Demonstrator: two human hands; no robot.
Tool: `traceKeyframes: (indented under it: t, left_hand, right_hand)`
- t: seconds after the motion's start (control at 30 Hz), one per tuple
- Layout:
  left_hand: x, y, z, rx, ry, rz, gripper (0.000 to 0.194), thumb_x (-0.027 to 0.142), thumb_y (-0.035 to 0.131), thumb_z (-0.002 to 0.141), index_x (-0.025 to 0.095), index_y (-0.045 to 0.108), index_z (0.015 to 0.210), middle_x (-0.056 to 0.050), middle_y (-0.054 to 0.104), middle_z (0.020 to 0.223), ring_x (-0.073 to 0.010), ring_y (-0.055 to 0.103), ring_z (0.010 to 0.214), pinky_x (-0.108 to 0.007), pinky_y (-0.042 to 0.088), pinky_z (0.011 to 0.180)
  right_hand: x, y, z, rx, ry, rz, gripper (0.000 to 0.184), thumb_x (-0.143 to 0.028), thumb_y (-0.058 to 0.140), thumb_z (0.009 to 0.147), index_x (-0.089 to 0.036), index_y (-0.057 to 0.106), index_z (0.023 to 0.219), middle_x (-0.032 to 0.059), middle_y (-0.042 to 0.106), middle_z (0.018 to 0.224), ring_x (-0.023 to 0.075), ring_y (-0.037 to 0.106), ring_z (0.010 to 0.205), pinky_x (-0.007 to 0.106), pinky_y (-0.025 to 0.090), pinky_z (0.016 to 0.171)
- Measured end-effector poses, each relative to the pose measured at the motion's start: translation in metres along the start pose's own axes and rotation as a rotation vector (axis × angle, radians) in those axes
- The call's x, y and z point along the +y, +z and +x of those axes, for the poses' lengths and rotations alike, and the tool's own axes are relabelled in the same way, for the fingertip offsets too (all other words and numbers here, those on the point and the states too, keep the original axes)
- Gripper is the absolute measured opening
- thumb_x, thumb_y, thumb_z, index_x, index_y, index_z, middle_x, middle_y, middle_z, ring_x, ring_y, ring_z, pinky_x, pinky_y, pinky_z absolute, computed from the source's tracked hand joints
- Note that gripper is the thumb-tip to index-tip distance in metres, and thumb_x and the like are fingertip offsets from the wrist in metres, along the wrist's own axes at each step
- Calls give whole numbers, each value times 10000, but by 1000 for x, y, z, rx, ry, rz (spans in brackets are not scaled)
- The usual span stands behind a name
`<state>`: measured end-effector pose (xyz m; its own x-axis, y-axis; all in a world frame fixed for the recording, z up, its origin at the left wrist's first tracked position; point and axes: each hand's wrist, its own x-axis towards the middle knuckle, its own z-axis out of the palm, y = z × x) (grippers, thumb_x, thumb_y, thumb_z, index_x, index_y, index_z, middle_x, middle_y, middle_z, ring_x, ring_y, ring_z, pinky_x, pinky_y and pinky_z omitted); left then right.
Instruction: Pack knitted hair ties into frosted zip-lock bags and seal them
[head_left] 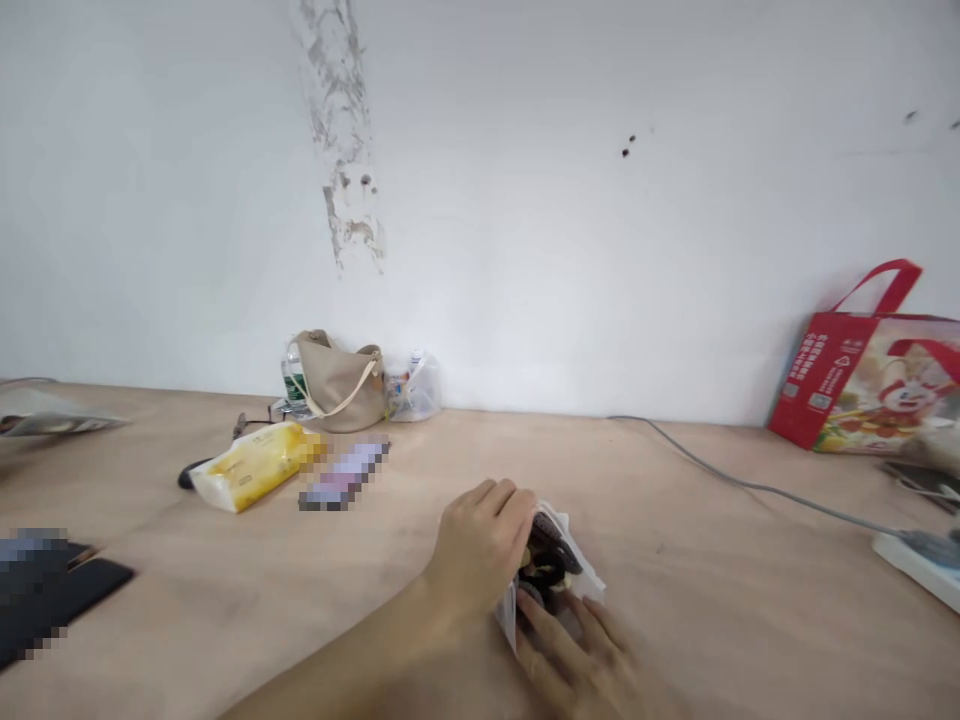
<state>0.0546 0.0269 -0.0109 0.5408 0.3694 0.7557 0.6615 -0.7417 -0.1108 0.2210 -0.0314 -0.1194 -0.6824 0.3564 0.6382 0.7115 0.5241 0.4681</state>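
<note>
A small white open-topped container (pixel 587 570) with thin walls lies on the table in front of me; whether it is a box or a bag I cannot tell. Dark loops and rounded pieces, perhaps hair ties, fill it, with a few pale bits (pixel 551 570) among them. My left hand (pixel 484 540) is closed over its left side, fingers curled at the far rim. At the near side, my right hand (pixel 592 655) has its fingers stretched out and apart, the tips at the opening touching the dark pieces. Its thumb is hidden, and the hand is slightly blurred.
To the left lie a yellow tissue pack (pixel 259 465), a phone (pixel 345 477) and a black flat item (pixel 90 595). A beige handbag (pixel 341 380) and a clear plastic bag (pixel 420 388) stand by the wall. On the right are a red bag (pixel 795 385), a grey cable (pixel 739 485) and a white power strip (pixel 911 570).
</note>
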Motion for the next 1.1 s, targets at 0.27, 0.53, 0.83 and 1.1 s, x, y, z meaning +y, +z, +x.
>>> traceKeyframes:
  t: [0.27,0.53,0.83,1.1]
  left_hand:
    - [3,-18,-38,-58,-102,-229,107,274,510,900,211,593,877,-21,651,777,-170,622,677,-256,499,586]
    - [-29,-40,-82,-447,-834,-261,401,438,307,917,215,575,719,1,602,599,-193,591,571,-269,429,530]
    - [-17,-17,-61,-607,-867,-544,412,430,261,880,204,510,641,-28,609,639,-217,591,648,-277,420,589]
    - [-15,3,-46,-499,-770,-448,310,305,271,895,208,485,691,-22,593,661,-201,593,658,-273,425,599]
  right_hand:
    - [15,-31,6,112,84,209,253,-372,521,926,-244,641,1108,34,714,1099,180,709,825,256,536,722]
    - [44,-20,-4,17,886,536,307,-406,439,929,-240,593,1135,88,699,1014,245,678,897,336,552,716]
    - [49,-6,3,-298,1139,1012,409,-515,439,864,-222,528,594,-2,608,597,220,613,619,268,447,560]
    - [52,-15,11,-228,1165,1123,439,-592,440,824,-216,553,628,4,608,618,221,611,648,276,470,582]
